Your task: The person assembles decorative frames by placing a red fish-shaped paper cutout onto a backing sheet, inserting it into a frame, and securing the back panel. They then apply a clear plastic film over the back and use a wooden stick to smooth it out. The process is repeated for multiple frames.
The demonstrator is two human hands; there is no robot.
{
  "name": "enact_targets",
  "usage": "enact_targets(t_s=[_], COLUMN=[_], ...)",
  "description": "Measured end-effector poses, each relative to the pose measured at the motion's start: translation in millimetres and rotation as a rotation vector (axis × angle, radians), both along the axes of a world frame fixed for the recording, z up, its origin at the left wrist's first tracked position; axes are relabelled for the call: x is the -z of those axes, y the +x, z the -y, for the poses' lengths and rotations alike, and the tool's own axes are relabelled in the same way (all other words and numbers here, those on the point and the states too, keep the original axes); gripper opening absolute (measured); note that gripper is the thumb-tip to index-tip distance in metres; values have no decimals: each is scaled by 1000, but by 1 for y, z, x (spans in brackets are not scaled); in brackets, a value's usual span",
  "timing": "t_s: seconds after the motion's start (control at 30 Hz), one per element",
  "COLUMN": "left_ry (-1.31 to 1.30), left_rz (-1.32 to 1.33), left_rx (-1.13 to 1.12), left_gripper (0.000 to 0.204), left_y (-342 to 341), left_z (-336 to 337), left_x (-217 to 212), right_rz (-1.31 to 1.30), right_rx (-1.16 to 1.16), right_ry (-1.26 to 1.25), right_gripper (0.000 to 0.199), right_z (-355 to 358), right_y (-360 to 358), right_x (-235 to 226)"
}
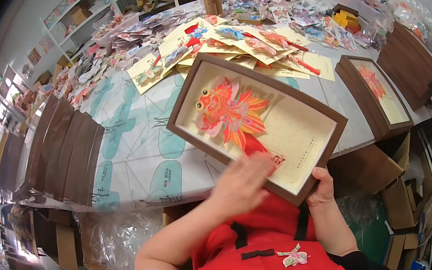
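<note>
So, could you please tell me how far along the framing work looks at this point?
Done: one framed goldfish picture lies on the table. In hand: the right hand holds a shadow-box frame with a paper goldfish while the left hand presses its lower edge. Left: loose goldfish cards and stacked dark frames.

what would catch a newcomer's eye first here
The brown shadow-box frame at centre, tilted, with a bright red-orange paper fish inside. The right hand holds its lower edge; the left hand lies across its front. Behind it, yellow cards fan across the table.
</note>
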State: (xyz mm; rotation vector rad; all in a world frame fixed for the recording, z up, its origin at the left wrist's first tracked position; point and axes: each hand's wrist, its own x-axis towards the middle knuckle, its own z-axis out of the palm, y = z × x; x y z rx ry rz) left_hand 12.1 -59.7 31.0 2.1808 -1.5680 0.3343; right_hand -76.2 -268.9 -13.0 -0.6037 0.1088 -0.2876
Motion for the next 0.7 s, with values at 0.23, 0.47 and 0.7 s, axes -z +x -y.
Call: enact_targets(t_s=[0.23,0.47,0.7], left_ry=[-91,-177,-155], left_rz=[195,-24,-18], left_rx=[-773,-53,160], left_gripper=[68,64,47], left_y=[78,-41,-26], left_z=[-43,41,39], left_x=[11,19,12], right_rz=[13,32,62], right_rx=[-3,60,108], right_ry=[-36,11,26], right_gripper=[70,65,63], right_z=[-3,-3,14], right_y=[-3,9,-6], right_x=[-7,-8,-2])
